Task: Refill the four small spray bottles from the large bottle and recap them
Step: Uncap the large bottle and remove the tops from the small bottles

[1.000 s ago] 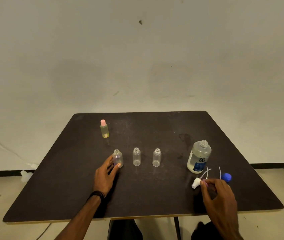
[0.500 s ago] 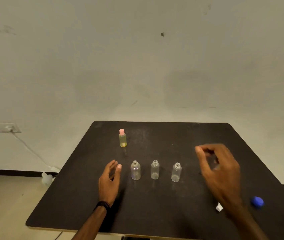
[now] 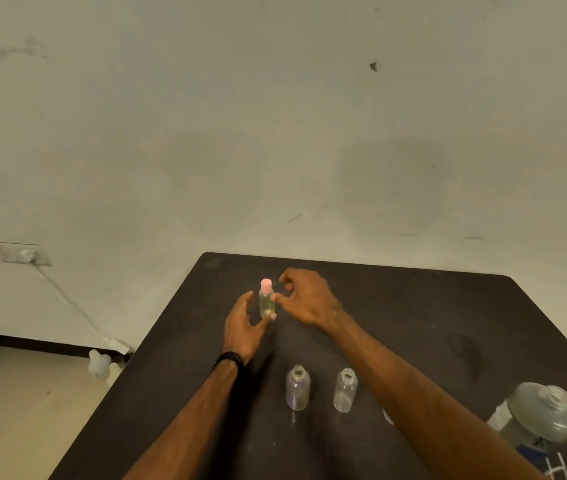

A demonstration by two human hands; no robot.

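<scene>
A dark counter [image 3: 396,306] is seen against a pale wall [image 3: 275,116], with a strip of light floor [image 3: 15,410] at the lower left. At the counter's near right edge the large bottle [image 3: 541,415] is shown uncapped and blurred, part of it cut off by the right forearm. Two small clear bottles [image 3: 298,388] [image 3: 345,390] are stood upright and uncapped, side by side, near the middle of the counter. Farther back, the small yellowish bottle [image 3: 266,302] with the pink cap [image 3: 266,285] is stood upright between both hands. The left hand [image 3: 244,327] is held open with fingers relaxed, cupped around the bottle's left side and base; whether it is touched cannot be told. The right hand [image 3: 306,297] is kept loosely curled, its thumb tip laid against the bottle's right side, with nothing gripped. A black band [image 3: 230,358] is worn on the left wrist.
</scene>
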